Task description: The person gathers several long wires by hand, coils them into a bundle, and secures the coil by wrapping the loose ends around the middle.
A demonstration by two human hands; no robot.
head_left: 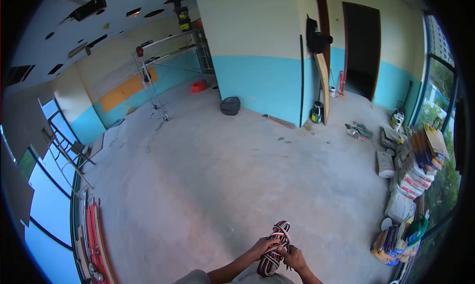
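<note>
Low in the head view, close in front of my body, is a coiled bundle of cord [281,229] in dark red, black and white. It stands roughly upright, with its lower end near my lap. My left hand [264,245] grips the bundle's middle from the left, fingers wrapped over the strands. From the right, my right hand [293,258] is closed on the same bundle, thumb and fingers pressed against its side. The strands under my fingers are hidden.
Bare concrete floor [208,175] spreads ahead. Stacked bags [413,177] line the right windows; red pipes [94,234] lie at left. A stepladder [62,145] leans by the left windows. A scaffold [151,86], a black bag [230,105] and a broom [279,120] are farther off.
</note>
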